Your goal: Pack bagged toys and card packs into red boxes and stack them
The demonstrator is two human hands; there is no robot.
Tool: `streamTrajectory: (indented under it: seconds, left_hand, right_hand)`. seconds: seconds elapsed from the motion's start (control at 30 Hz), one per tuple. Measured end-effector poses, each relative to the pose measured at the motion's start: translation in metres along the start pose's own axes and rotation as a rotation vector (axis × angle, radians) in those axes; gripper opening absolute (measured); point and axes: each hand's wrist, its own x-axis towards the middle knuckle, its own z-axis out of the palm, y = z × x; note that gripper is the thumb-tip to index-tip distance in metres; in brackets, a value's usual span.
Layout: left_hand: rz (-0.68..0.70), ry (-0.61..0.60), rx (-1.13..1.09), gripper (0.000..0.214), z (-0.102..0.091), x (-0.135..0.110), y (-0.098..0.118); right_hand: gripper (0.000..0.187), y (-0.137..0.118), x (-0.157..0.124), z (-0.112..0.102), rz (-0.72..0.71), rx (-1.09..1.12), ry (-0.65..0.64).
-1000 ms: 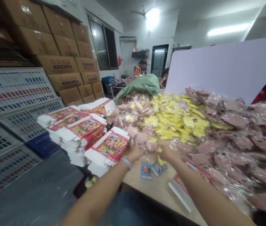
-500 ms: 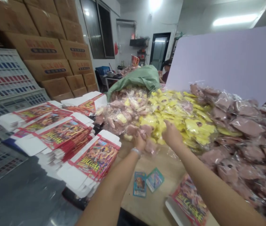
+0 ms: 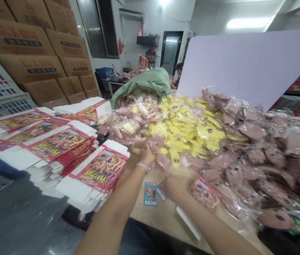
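My left hand (image 3: 146, 156) is closed around pink plastic-wrapped packets (image 3: 150, 143) at the near edge of a big heap. My right hand (image 3: 175, 186) is low over the wooden table (image 3: 171, 217), its fingers pinched on a small teal card (image 3: 162, 193). A blue picture card (image 3: 150, 193) lies flat just left of it. A flat printed carton (image 3: 205, 194) lies right beside my right wrist. Yellow packets (image 3: 187, 129) form the middle of the heap, and more pink packets (image 3: 258, 152) spread to the right.
Stacks of flat red-and-white cartons (image 3: 100, 170) stand at the left. A green sack (image 3: 150, 80) lies open behind the heap, a white board (image 3: 245, 63) leans at the back right. Brown cardboard boxes (image 3: 33, 63) line the left wall. A person (image 3: 177, 72) sits far behind.
My right hand has come down from the yellow packets to the small teal card on the table. My left hand has stayed at the pink packets. The view has shifted slightly left.
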Motion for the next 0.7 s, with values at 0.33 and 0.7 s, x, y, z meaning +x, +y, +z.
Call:
streamTrajectory:
  seconds: [0.33, 0.7]
  left_hand:
    - [0.545, -0.334, 0.356, 0.068, 0.026, -0.207, -0.096]
    - [-0.061, 0.239, 0.548, 0.106, -0.135, -0.094, -0.056]
  right_hand:
    - [0.069, 0.027, -0.055, 0.042, -0.321, 0.052, -0.146]
    - [0.057, -0.001, -0.069, 0.022, -0.319, 0.117, -0.002]
